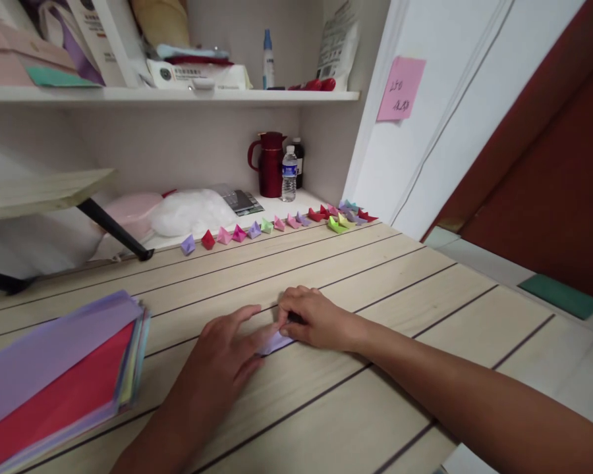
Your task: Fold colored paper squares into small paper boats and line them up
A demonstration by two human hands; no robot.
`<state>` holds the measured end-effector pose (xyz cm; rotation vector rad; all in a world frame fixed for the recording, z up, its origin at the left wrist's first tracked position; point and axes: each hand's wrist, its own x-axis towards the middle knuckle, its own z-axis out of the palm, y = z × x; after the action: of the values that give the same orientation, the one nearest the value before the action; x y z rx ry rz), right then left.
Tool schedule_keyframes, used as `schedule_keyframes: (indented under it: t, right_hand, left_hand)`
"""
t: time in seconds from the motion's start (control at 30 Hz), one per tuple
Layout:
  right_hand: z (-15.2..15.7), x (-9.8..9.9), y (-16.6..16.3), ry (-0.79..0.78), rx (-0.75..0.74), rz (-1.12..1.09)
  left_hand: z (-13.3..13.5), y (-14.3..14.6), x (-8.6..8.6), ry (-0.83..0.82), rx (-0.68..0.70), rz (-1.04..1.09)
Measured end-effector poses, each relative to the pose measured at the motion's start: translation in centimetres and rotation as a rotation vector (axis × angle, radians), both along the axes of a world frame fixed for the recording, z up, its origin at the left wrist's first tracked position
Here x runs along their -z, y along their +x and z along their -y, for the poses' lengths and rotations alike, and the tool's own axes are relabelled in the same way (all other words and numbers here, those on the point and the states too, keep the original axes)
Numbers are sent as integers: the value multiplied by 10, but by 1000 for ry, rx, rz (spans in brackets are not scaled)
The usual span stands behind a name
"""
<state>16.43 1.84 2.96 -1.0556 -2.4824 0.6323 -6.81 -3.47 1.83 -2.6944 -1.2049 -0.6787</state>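
A small folded piece of purple paper (275,343) lies on the striped wooden table (356,408), partly covered by my fingers. My right hand (312,317) pinches its upper right part between thumb and forefinger. From the left, my left hand (234,345) reaches over the paper's left end with fingers spread, slightly blurred; its fingertips come close to my right fingers. Along the table's back edge runs a row of small folded paper boats in several colours, among them a red boat (208,239) and a green boat (337,225).
A stack of coloured paper sheets (69,355) lies at the left. Behind the boats stand a dark red jug (271,164) and a water bottle (289,174). A small raised wooden stand (44,192) with black legs is at the back left.
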Motion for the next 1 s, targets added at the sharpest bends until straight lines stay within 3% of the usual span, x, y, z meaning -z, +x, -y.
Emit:
schedule_keyframes:
  t: [0.1,0.2,0.67,0.83,1.0]
  right_hand:
    - [-3,3,2,-3,-15,-4]
    - [-4,5,4,-17,-30,-18]
    - [-2,8,5,-29,-37,-98]
    - [-2,-2,10,-72,-20,-271]
    - [3,-6,9,108,-182,-135]
  left_hand:
    - [-1,10,-1,112,107,-64]
    - [-4,14,0,84,142,-79]
    - [-7,-2,8,-112,78,-77]
    - [-6,0,8,-260,33,-19]
    - [-4,3,9,-334,-9,63]
